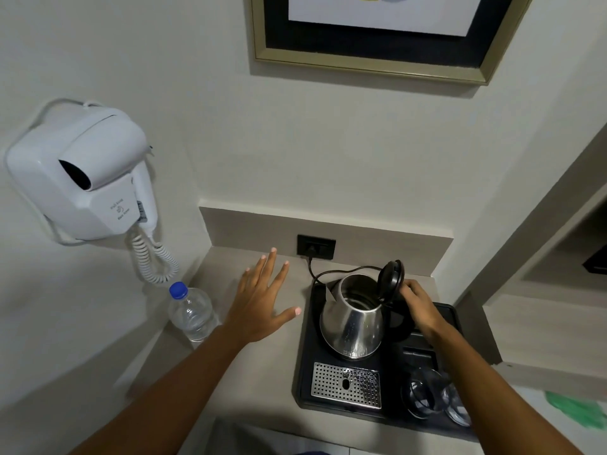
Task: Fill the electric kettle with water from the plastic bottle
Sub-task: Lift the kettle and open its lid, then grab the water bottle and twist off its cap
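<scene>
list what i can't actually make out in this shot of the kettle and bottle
All in the head view:
- Kettle handle: covered by the right hand.
- Inside the kettle: too dark to tell whether it holds water.
- Plastic bottle base: behind the left forearm; left hand is spread open, holding nothing.
- Hair dryer label: too small to read.
- Glasses on the tray: partly behind the right forearm.

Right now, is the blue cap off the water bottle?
No, the blue cap sits on the plastic bottle, which stands untouched beside the left hand.

Dim, soft indoor light; wide-angle edge distortion
</scene>
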